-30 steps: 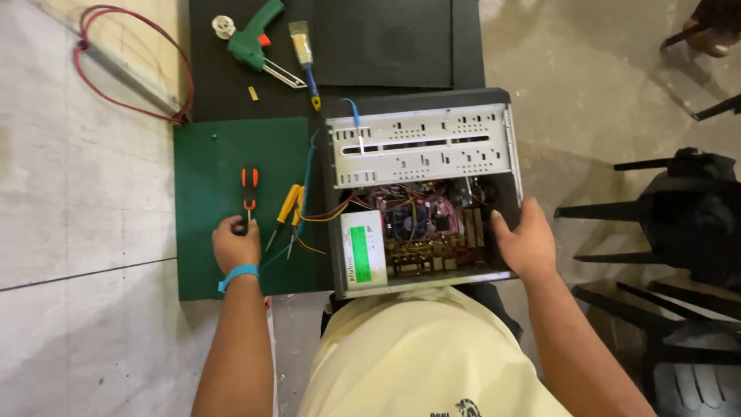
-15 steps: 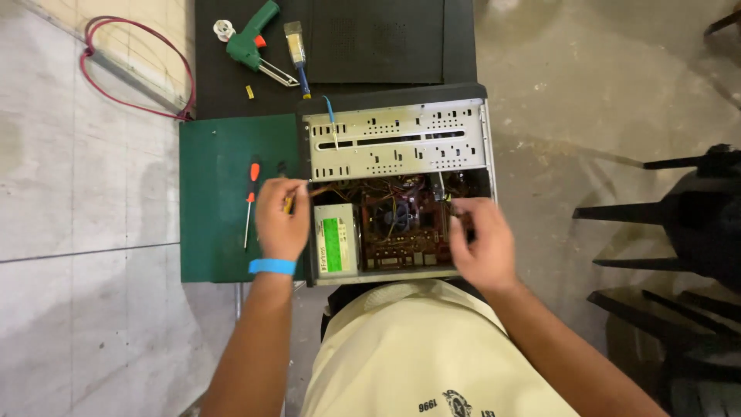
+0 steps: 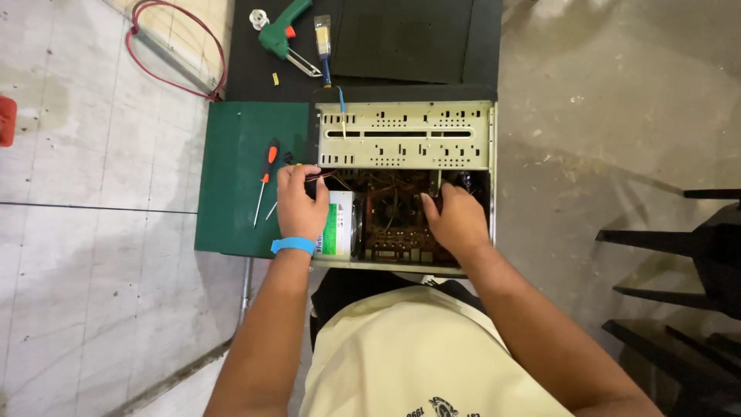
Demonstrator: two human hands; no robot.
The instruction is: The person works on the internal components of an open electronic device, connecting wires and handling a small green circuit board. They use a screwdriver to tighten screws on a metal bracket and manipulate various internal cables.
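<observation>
the open case [image 3: 405,135] sits on the table's near edge, beside the green mat [image 3: 239,177]. the left hand [image 3: 301,205] pinches wires at the case's left wall; the right hand [image 3: 455,220], fingers curled, presses on the board [image 3: 394,224]. likely freeing cables; the next move calls for gentle pulling.

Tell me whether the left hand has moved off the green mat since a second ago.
Yes. The left hand has moved right, off the green mat by the orange-handled screwdriver, onto the left edge of the open computer case.
</observation>
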